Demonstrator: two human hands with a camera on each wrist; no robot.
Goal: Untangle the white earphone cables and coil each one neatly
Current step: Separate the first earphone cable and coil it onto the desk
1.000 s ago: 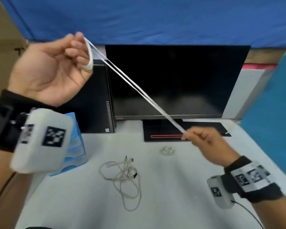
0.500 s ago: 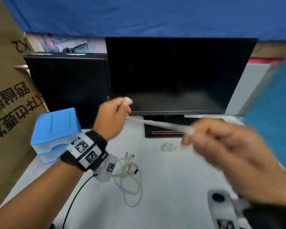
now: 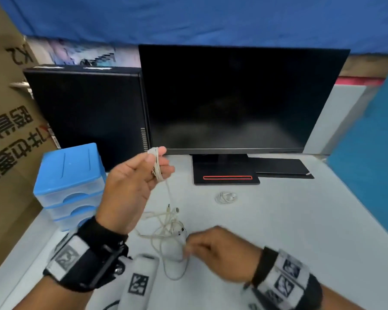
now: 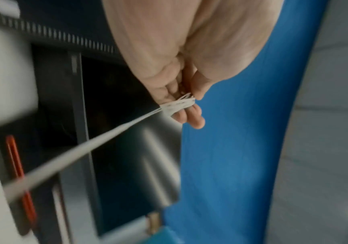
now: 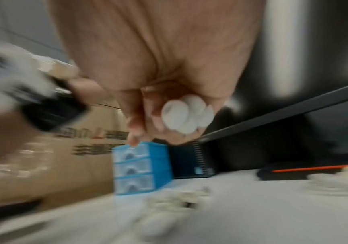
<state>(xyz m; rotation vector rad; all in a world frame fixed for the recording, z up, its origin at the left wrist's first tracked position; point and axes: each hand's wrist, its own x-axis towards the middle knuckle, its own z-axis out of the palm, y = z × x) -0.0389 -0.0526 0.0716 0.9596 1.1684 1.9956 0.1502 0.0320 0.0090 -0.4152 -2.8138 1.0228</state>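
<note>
My left hand [image 3: 157, 163] is raised in front of the monitor, a white earphone cable [image 3: 157, 167] wound in several loops round its fingers; the thumb presses on the loops [image 4: 179, 103]. One strand [image 3: 169, 193] drops from there toward my right hand [image 3: 189, 248], which is blurred and low over the table. In the right wrist view that hand pinches the white earbuds [image 5: 186, 115]. Under it a second, yellowish earphone tangle [image 3: 164, 229] lies loose on the table. A small coiled white earphone [image 3: 225, 197] rests near the monitor stand.
A black monitor [image 3: 233, 97] on its stand [image 3: 224, 173] and a black PC tower [image 3: 87, 113] line the back of the grey table [image 3: 289, 231]. A blue drawer unit [image 3: 70, 175] stands left, beside cardboard [image 3: 5, 135]. A blue panel [image 3: 372, 164] borders the right.
My left hand came down from high on the left to mid-height. The right hand dropped toward the table. The long taut span of cable is now short, with more loops on the left fingers.
</note>
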